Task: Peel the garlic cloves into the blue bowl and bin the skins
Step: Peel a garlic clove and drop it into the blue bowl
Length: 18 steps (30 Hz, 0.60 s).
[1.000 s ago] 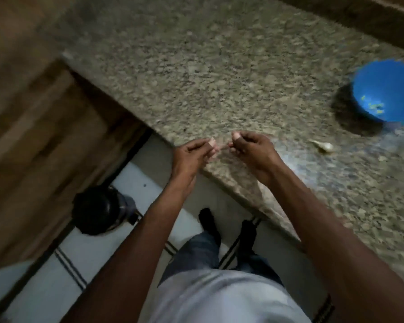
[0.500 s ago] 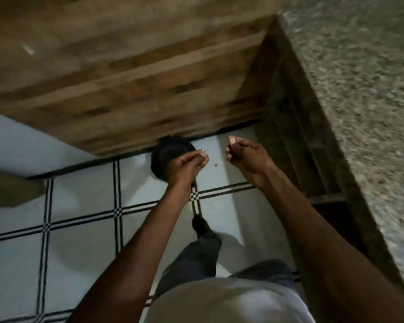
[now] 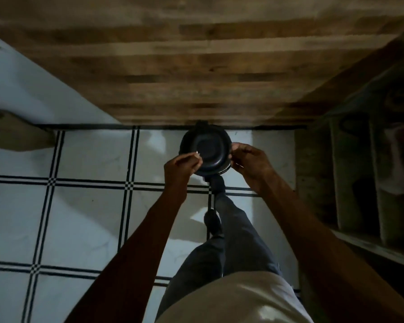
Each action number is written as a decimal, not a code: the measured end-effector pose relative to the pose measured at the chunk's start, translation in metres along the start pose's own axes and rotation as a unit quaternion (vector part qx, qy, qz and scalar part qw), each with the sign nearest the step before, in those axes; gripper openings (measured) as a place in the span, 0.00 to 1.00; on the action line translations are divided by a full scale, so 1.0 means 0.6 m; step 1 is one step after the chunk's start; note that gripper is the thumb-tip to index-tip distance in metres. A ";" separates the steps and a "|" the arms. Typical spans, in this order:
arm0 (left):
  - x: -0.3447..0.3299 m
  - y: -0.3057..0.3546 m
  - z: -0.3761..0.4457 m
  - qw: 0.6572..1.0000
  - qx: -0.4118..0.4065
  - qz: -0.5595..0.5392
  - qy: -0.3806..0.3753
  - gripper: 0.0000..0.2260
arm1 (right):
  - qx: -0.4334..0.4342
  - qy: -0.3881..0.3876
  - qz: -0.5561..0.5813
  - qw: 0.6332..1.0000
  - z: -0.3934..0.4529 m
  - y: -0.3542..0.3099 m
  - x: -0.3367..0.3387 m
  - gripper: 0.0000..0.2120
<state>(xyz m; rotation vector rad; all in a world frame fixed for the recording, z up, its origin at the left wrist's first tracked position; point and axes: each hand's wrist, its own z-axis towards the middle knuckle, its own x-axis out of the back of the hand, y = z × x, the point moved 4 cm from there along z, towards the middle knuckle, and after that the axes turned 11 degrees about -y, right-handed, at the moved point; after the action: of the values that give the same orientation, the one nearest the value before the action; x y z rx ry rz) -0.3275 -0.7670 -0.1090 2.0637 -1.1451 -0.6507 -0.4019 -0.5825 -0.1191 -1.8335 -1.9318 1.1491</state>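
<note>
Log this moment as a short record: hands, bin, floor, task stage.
left hand: over the bin's left rim, pinching a small pale scrap, likely skin
right hand: at the bin's right rim, fingers curled; contents not visible
bin: black, round, on the floor against the wooden wall
floor: white tiles, dark lines
stage: skins about to drop

The bin point(image 3: 205, 152) is looking like dark, smooth plastic. The floor tiles point(image 3: 86, 210) are shining, white and smooth. The wall point(image 3: 196, 61) is showing streaky brown wood.
</note>
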 end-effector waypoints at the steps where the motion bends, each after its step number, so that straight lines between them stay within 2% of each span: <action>1: 0.009 -0.003 0.013 1.000 0.011 -0.002 0.007 0.05 | -0.004 0.002 0.004 1.000 0.013 0.002 -0.004 0.03; 7: 0.051 -0.054 0.087 0.997 0.064 0.016 0.045 0.06 | -0.049 0.014 0.000 0.999 0.096 0.050 -0.011 0.03; 12: 0.061 -0.112 0.166 0.996 0.085 -0.005 0.029 0.08 | -0.067 0.015 0.010 0.998 0.184 0.111 -0.022 0.05; 16: 0.072 -0.174 0.242 0.992 0.115 -0.048 0.032 0.02 | -0.083 0.032 0.047 0.995 0.266 0.167 -0.025 0.07; 18: 0.081 -0.210 0.286 0.991 0.120 -0.049 0.044 0.02 | -0.090 0.027 0.047 0.994 0.310 0.202 -0.019 0.04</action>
<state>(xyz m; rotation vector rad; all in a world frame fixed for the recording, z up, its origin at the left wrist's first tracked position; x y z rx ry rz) -0.3565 -0.8160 -0.3196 2.3406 -1.1225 -0.4817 -0.4322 -0.6735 -0.3198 -2.0449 -1.9965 0.9674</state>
